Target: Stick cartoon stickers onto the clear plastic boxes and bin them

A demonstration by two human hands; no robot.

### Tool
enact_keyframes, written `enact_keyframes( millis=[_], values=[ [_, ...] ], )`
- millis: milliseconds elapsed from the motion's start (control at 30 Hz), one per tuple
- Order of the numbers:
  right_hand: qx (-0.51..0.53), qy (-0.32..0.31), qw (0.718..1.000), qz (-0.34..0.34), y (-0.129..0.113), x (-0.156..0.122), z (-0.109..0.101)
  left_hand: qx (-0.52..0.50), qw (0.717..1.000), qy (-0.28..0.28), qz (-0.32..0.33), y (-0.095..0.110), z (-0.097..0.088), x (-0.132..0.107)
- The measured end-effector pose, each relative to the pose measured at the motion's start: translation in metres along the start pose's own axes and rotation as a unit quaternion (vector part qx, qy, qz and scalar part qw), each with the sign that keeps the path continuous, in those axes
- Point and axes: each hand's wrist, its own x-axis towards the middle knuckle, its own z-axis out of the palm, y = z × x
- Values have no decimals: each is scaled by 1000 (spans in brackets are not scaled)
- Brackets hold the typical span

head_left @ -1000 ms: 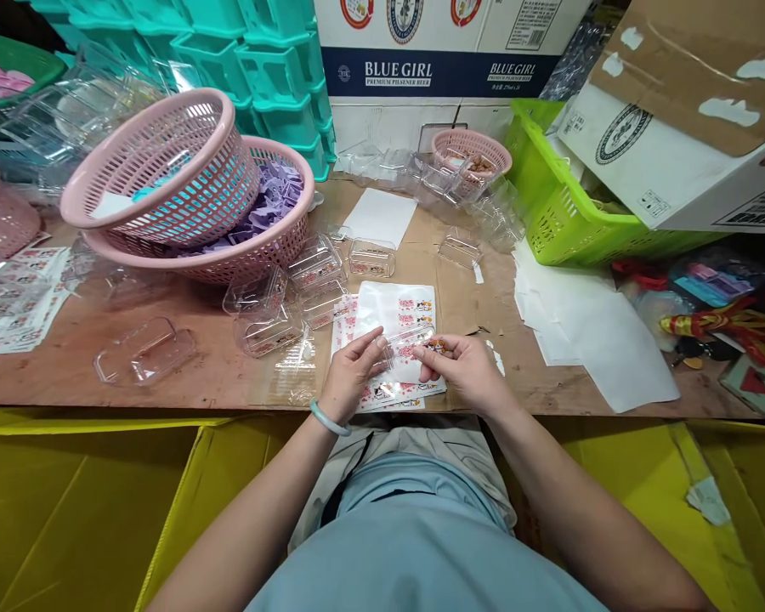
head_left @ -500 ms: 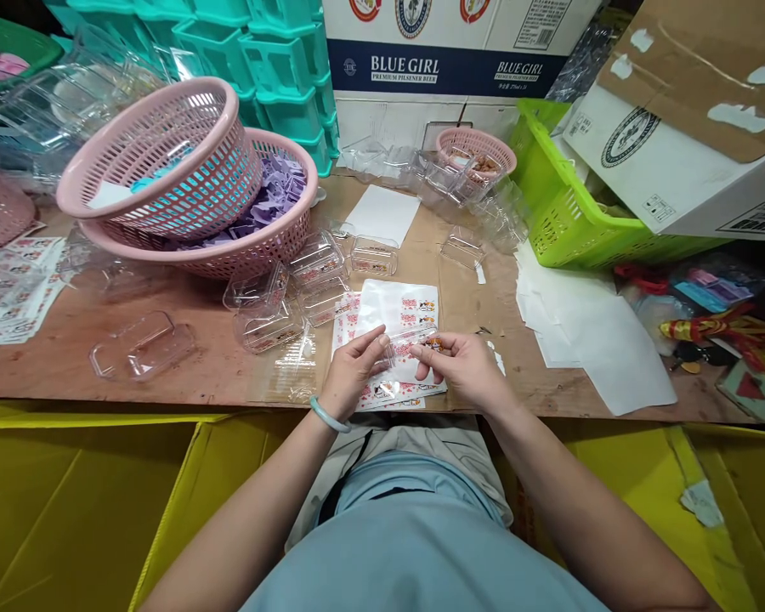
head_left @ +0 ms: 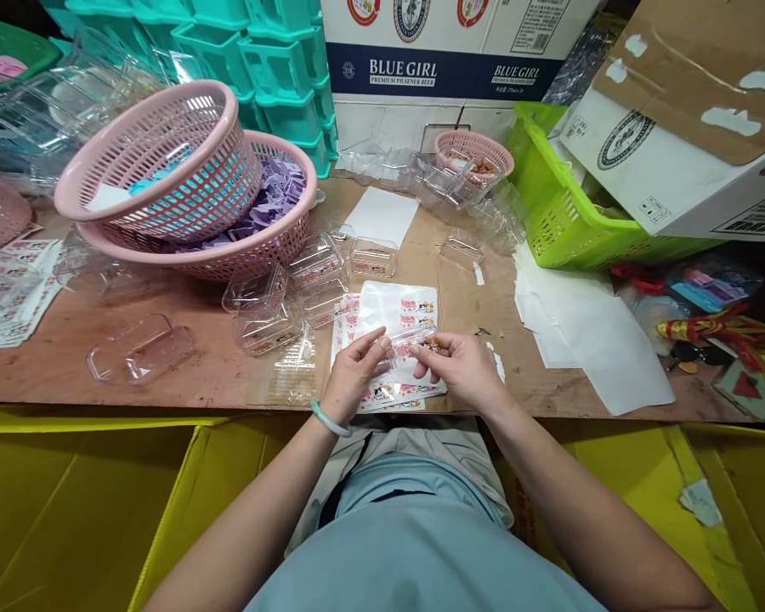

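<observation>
Your left hand (head_left: 357, 369) holds the left end of a clear, elongated plastic case (head_left: 403, 342), fingers closed narrowly on it. Your right hand (head_left: 465, 367) closes thumb and fingertips on the right end of the case. A small multicoloured printed label (head_left: 432, 344) shows just beside your right fingertips; whether it is stuck down cannot be told. Beneath both sets of fingers lie white paper sheets (head_left: 382, 308) with red and orange print. Left of your left fingers lie clear plastic boxes with printed strips (head_left: 269, 329); beyond these stands a round pink perforated plastic basket (head_left: 268, 240) containing purple pieces (head_left: 279, 189).
</observation>
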Motion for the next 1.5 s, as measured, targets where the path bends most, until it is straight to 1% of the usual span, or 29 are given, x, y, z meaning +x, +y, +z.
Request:
enact_keyframes(
  millis=[133,200,233,267,333,367,400,467,533,633,700,733,767,833,867,900,967,1067,1100,1167,1233,1267,1300,1333,1367,1400,1433,1467,1500],
  values=[
    [-50,8,999,-4,1,-1,4,55,998,4,31,1,5,-3],
    [-132,43,990,-37,2,-3,8,75,996,16,46,0,8,-4],
    [-192,76,976,-71,3,-5,10,81,995,23,51,-1,9,-3],
    [-257,114,953,-111,5,-6,13,83,995,29,56,-2,9,-3],
    [-364,177,894,-194,9,-9,16,81,994,35,59,-4,10,-3],
    [-398,198,867,-226,11,-9,17,78,995,36,59,-4,10,-3],
    [-420,215,846,-248,14,-9,17,74,995,35,56,-5,10,-2],
    [-441,244,820,-271,21,-7,14,67,996,36,51,-5,9,-2],
    [-448,258,807,-285,28,-4,8,68,996,40,49,-7,9,-2],
    [-446,251,800,-314,38,2,1,71,995,51,55,-8,10,-1],
    [-428,252,808,-316,44,5,-2,68,995,56,56,-8,10,-1],
    [-405,261,822,-303,47,7,-4,65,995,56,54,-7,11,-2],
    [-369,272,843,-282,49,8,-5,60,995,56,53,-6,12,-2],
    [-260,285,896,-220,51,10,-5,51,996,54,49,-5,14,-4],
    [-204,274,921,-188,51,10,-4,47,997,50,47,-5,15,-5],
    [-158,250,942,-159,51,10,-2,42,997,45,46,-5,16,-7],
    [-100,186,970,-117,49,10,2,29,998,33,47,-6,18,-10],
    [-19,105,990,-94,45,10,4,16,998,24,55,-4,16,-16],
    [10,84,991,-99,43,10,3,18,998,22,62,-2,13,-17],
    [39,24,990,-130,34,12,-2,27,995,16,92,7,4,-19],
    [22,-59,982,-179,20,19,-7,38,988,5,147,21,-9,-18],
    [1,-102,973,-208,11,25,-8,43,983,6,181,27,-17,-17],
    [-26,-135,961,-241,2,33,-8,51,975,16,215,34,-26,-16],
    [-54,-153,947,-278,-7,44,-5,64,966,39,248,38,-35,-15],
    [-79,-155,932,-319,-14,56,0,84,954,72,277,41,-43,-14],
    [-99,-150,916,-360,-20,69,7,116,939,113,305,42,-50,-14],
    [-116,-143,899,-398,-25,82,17,162,916,155,333,41,-56,-14],
    [-132,-136,883,-430,-27,95,28,221,885,191,362,38,-61,-14],
    [-152,-126,869,-453,-28,106,40,287,848,214,391,34,-64,-14]
  ],
)
